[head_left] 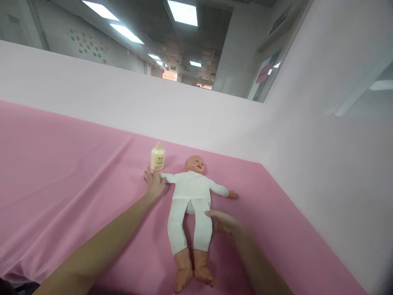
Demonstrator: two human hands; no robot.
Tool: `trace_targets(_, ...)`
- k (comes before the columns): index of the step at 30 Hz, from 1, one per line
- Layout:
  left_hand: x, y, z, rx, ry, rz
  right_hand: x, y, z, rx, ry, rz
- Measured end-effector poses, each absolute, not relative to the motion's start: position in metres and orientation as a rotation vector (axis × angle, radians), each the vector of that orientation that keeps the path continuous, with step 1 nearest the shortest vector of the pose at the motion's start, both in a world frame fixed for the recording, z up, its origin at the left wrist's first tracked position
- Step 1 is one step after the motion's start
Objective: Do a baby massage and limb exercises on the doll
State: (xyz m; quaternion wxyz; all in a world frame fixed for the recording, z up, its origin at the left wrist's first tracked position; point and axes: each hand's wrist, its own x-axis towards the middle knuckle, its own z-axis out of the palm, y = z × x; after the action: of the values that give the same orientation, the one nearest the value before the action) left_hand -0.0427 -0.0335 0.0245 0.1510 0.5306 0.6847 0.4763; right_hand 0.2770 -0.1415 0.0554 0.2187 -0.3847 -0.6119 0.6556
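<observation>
A baby doll (192, 188) with a white cloth body lies on its back on a pink sheet, its head toward the wall and its bare feet toward me. My left hand (155, 183) is at the end of the doll's arm on the left, fingers spread, covering the doll's hand there. Just beyond those fingers stands a pale yellow bottle (158, 159), upright. My right hand (223, 222) is beside the doll's leg on the right, its thumb touching the white cloth and its other fingers partly hidden and blurred.
The pink sheet (92, 172) covers the surface and has folds on the left. A white wall (196, 119) borders its far edge, with a window or mirror (196, 45) above. Another white wall (337, 164) rises along the right.
</observation>
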Motion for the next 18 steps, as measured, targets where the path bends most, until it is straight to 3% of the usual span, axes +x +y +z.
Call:
trace_targets(2, -0.028, -0.051, 0.029, 1.474, 1.841, 1.330, 0.296, -0.136, 0.057, -1.303, -1.452, 1.924)
trace_targets(4, -0.014, -0.073, 0.032, 1.340, 1.693, 1.304, 0.314, -0.130, 0.059, -1.447, -1.180, 1.825)
trace_targets(9, 0.013, -0.138, 0.042, 0.983, 0.953, 1.108, 0.338, -0.115, 0.061, -1.420, -0.842, 1.612)
trace_targets(18, 0.004, -0.165, 0.064, 0.548, 0.840, 0.830, 0.334, -0.080, 0.060, -1.179, -0.313, 1.576)
